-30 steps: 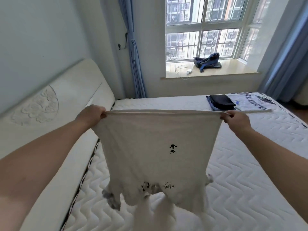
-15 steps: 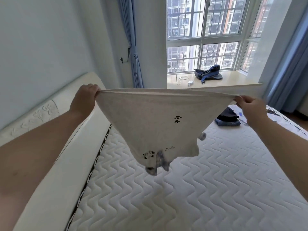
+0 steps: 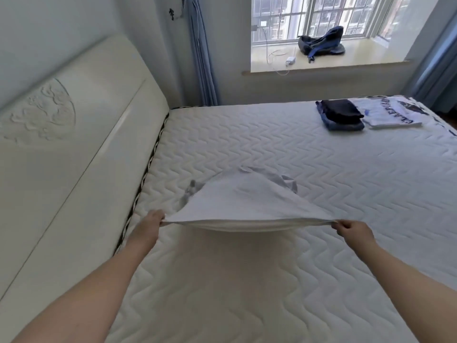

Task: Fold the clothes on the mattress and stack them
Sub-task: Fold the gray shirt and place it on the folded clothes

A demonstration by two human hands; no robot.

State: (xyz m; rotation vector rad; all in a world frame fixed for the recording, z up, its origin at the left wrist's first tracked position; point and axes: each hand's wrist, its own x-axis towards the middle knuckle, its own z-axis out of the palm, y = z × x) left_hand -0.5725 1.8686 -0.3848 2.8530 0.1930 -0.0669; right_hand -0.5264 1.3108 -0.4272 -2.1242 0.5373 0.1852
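Two hands — left hand point(image 3: 150, 222), right hand point(image 3: 352, 229) — each grip pinching limp white cotton garment point(image 3: 247, 201), quilted mattress point(image 3: 247, 280)

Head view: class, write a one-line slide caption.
Left hand and right hand lay a white T-shirt onto the quilted mattress.

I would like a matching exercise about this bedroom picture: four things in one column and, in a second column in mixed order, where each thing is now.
Things:
1. light grey shirt
2. dark folded clothes
3. blue backpack
4. white printed T-shirt

Places:
A. on the window sill
B. folded, at the far right part of the mattress
C. held at its near edge by left hand and right hand
D. stacked, just left of the printed T-shirt

Pairs: 1-C, 2-D, 3-A, 4-B
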